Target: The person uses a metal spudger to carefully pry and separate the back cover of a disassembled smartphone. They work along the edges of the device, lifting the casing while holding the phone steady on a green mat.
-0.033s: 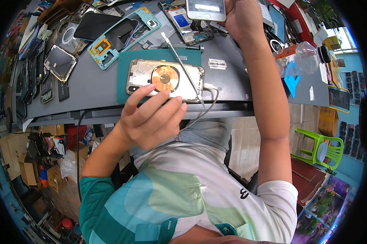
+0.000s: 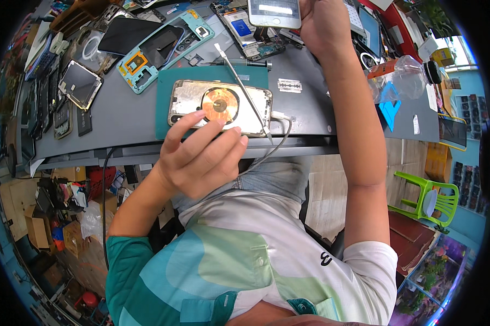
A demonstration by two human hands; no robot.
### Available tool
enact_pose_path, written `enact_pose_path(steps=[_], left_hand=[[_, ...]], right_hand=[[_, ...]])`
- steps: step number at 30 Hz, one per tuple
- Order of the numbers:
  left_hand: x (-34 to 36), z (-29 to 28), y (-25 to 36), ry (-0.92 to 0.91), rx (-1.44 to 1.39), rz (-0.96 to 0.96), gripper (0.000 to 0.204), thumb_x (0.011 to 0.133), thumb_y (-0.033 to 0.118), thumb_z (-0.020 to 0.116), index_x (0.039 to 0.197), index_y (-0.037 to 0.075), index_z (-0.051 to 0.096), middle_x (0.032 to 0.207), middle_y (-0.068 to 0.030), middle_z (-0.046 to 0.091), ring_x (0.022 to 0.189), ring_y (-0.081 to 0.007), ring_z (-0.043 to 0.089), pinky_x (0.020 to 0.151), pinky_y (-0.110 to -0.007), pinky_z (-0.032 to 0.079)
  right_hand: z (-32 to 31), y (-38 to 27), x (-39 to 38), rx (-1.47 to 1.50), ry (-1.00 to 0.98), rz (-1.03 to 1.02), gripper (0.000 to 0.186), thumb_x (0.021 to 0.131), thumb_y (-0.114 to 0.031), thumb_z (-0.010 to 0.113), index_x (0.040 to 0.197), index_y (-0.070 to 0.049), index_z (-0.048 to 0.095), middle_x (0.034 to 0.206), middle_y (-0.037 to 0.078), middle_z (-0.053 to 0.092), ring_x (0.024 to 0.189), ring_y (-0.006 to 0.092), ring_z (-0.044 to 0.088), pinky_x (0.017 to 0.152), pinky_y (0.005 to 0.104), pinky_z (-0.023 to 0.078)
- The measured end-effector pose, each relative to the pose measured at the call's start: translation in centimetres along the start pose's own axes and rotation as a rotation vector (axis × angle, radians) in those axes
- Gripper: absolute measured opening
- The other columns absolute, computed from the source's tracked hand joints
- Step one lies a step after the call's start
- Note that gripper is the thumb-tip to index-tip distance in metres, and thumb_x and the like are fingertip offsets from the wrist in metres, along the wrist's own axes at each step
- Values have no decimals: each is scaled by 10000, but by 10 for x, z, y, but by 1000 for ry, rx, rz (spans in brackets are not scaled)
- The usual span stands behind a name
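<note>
A phone with its back cover off (image 2: 190, 89) lies crosswise on a teal mat (image 2: 166, 81), a copper charging coil (image 2: 227, 100) showing at its middle. My left hand (image 2: 201, 157) is open, its fingers stretched over the phone's near edge and their tips by the coil; the thumb is hidden. Across the phone's right part slants a thin metal pry tool (image 2: 238, 79). A white cable plug (image 2: 280, 116) meets the phone's right end. At the top edge, my right hand (image 2: 326, 27) is against the right side of a white-fronted phone (image 2: 274, 20) with a lit screen; its fingers are cut off by the frame.
A razor blade (image 2: 289, 85) lies right of the mat. Behind are a light-teal phone frame (image 2: 139, 84), a dark phone panel (image 2: 128, 35) and an opened phone with exposed circuitry (image 2: 245, 32). A clear plastic bottle (image 2: 405, 76) lies beyond my right forearm. A green chair (image 2: 427, 195) stands at right.
The fingers of my left hand have shifted very slightly to the left, the opened phone with them. My right hand shows no clear movement.
</note>
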State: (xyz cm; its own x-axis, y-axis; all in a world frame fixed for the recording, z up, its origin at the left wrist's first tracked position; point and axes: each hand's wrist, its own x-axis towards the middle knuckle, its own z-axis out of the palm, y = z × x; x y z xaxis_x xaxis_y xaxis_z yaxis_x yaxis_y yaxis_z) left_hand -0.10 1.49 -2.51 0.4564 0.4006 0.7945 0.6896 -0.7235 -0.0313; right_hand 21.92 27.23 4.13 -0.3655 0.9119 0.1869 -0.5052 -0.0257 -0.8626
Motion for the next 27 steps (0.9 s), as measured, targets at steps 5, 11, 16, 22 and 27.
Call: enact_pose_path(steps=[5, 11, 16, 22, 27], left_hand=[[-1, 0, -9, 4, 24, -24, 330, 818, 99, 770, 1136, 96, 856, 1258, -50, 790, 1206, -283, 707, 1102, -530, 581], [-4, 0, -10, 52, 73, -58, 274, 801, 138, 762, 1051, 98, 868, 1175, -39, 795, 1149, -262, 733, 1082, -515, 598], [-3, 0, -10, 49, 66, -65, 280, 808, 135, 758, 1063, 92, 867, 1179, -43, 799, 1147, -262, 733, 1088, -518, 592], [-6, -3, -10, 2, 36, -79, 308, 858, 100, 757, 1148, 86, 860, 1260, -59, 790, 1191, -284, 711, 1127, -537, 566], [-3, 0, -11, 38, 57, -79, 295, 801, 130, 762, 1074, 85, 862, 1186, -48, 801, 1131, -264, 742, 1093, -520, 581]], right_hand=[[-2, 0, 0, 18, -35, -1, 705, 1081, -129, 483, 1749, 33, 327, 1467, 183, 709, 1199, 230, 785, 1016, 390, 664], [3, 2, -2, 5, 52, -2, 714, 1077, -108, 497, 1754, 33, 320, 1463, 185, 704, 1204, 224, 775, 1016, 381, 661], [2, 1, -1, -40, 73, -3, 679, 1083, -111, 494, 1732, 40, 364, 1464, 183, 703, 1221, 222, 766, 1021, 375, 657], [1, 1, -2, -52, 70, -6, 626, 1091, -101, 501, 1700, 25, 435, 1453, 163, 712, 1219, 217, 763, 1032, 358, 646], [7, 3, -4, -106, 92, -36, 616, 1074, -38, 513, 1686, 20, 468, 1422, 154, 731, 1227, 205, 751, 1031, 342, 638]])
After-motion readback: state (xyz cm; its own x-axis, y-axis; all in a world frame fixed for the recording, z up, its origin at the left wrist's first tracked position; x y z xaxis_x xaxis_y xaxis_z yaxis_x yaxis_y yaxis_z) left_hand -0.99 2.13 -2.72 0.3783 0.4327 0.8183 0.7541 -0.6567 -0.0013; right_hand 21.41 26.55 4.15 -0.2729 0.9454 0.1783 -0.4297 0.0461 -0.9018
